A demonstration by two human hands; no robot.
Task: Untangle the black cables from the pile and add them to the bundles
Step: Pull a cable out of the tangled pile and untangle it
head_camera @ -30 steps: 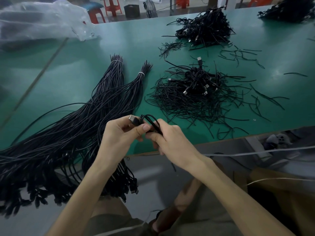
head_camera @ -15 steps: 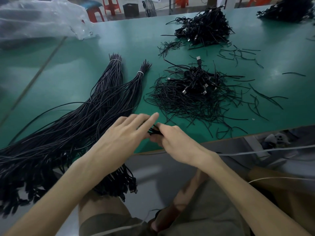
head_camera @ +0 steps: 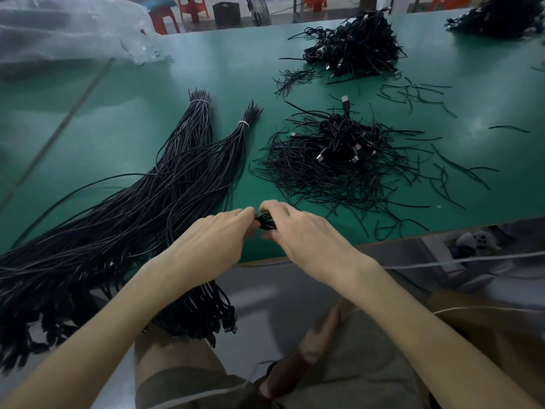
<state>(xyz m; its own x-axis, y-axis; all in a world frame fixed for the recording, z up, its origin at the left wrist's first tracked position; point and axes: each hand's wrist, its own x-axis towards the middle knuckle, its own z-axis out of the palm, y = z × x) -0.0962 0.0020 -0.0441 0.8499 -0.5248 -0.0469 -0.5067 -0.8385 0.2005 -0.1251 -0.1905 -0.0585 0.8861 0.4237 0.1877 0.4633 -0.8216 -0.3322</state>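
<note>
We count two hands at the near edge of the green table (head_camera: 132, 119). The left hand (head_camera: 218, 243) and the right hand (head_camera: 300, 231) meet fingertip to fingertip. Both have their fingers curled, pinching one small coiled black cable (head_camera: 265, 221) between them, just above the table edge.

We count two tied bundles, each with one white tie at its far end. The left bundle (head_camera: 191, 128) and the right bundle (head_camera: 239, 137) lie side by side to the left of the hands. Their near ends spread out and hang over the table edge.

We count three tangled piles. The near pile (head_camera: 339, 160) lies just beyond the right hand, with metal plugs showing in it. The far pile (head_camera: 356, 51) sits behind it. A third pile (head_camera: 501, 16) sits at the far right corner. Loose strands (head_camera: 413, 95) are scattered between and to the right of the piles.

The only container on the table is one clear plastic bag (head_camera: 67, 31) at the far left. We cannot tell what is in it.
</note>
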